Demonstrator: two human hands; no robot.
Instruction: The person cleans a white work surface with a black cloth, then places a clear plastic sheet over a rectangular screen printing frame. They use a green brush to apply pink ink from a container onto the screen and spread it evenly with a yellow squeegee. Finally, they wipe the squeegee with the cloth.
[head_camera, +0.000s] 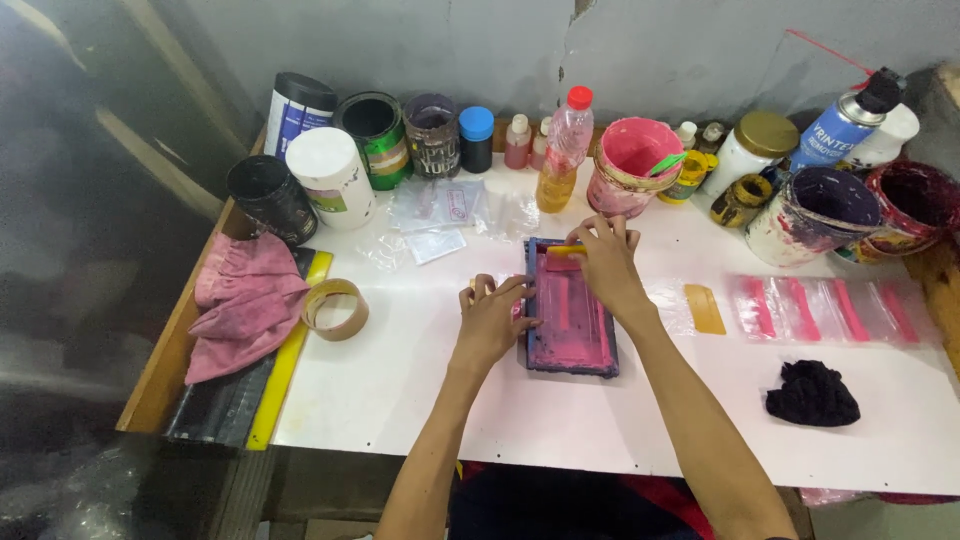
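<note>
So the pink-stained screen frame (571, 308) sits pretty much dead centre on the white counter (400, 390), and its long side runs straight away from the person, near edge toward the body, far edge toward the row of paint pots. That's the bit that matters: the right hand (603, 262) is up at the far end of the frame, fingers closed down on a small yellow scraper (563, 250) that lies crosswise to the frame, so the whole length of the frame stretches back toward the wrist from there. The left hand (492, 318) is parked on the frame's left edge, fingers curled together and pressing on the rim, with the frame lying just to its right and touching it. The right hand is clearly the one nearer the far end. Out past the right hand there's a spare yellow scraper (705, 308) and a strip of clear bags with pink stripes (828, 310), then a black rag (812, 394) closer in. Off past the left hand, a roll of tape (335, 308) and a pink cloth (245, 300).
</note>
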